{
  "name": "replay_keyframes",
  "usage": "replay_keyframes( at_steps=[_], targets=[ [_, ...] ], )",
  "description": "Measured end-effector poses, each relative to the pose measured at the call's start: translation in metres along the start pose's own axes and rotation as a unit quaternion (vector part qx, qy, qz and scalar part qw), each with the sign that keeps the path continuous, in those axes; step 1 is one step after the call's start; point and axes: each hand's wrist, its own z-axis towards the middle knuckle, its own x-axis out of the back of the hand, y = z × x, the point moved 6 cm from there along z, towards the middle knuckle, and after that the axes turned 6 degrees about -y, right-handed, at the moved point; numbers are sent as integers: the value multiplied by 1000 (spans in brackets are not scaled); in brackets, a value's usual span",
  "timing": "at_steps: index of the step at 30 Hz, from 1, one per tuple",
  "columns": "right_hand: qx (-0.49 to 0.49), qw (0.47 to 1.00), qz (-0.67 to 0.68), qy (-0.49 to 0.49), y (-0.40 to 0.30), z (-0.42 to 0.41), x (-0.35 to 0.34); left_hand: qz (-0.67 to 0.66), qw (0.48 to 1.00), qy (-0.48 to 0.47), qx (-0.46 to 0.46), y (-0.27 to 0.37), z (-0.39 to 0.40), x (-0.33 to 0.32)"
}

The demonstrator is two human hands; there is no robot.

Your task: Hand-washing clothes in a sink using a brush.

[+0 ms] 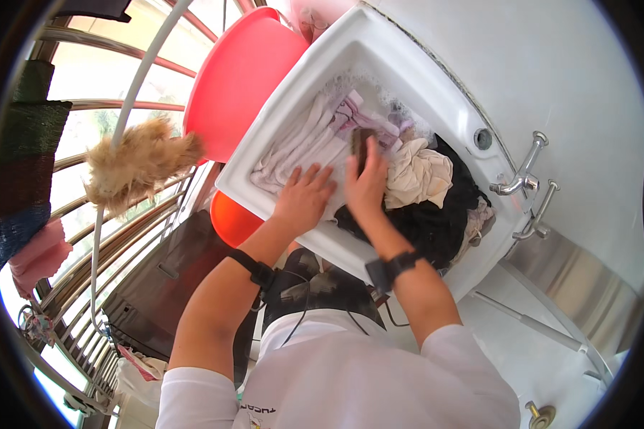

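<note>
A white towel with pink-purple trim (pixel 311 142) lies wet along the left of a white laundry sink (pixel 286 86). My left hand (pixel 306 197) presses flat on its near part, fingers spread. In my right hand (pixel 368 179) is a dark scrubbing brush (pixel 361 142), somewhat blurred, held over the towel near its trim; its bristles are hidden. Right of that hand lies a bunched cream cloth (pixel 419 172), on top of black garments (pixel 440 225). Soap suds (pixel 408 110) float at the sink's far side.
Two metal taps (pixel 523 182) are on the wall at the right. Beyond the sink's left edge are a large pink basin (pixel 236 80) and an orange basin (pixel 233 220). A fluffy duster (pixel 139 163) hangs by the barred window. A metal frame stands lower right.
</note>
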Motion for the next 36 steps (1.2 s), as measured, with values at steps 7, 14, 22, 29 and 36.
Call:
replay_keyframes(
  at_steps=[7,14,22,29,36],
  targets=[
    [84,978,-162,-98,-6,-12,7,-56,996,-73,8,-38,-20,14],
    [88,973,-212,-5,13,57,2,-40,995,-71,63,-45,-7,15],
    [85,994,-71,18,-8,29,3,-45,986,-140,-77,22,-34,-16],
    [141,972,-110,-152,-22,-37,-8,-127,990,-64,5,0,-55,13],
    [58,989,-134,-32,28,48,23,-79,995,-40,48,-7,-44,23]
  ],
)
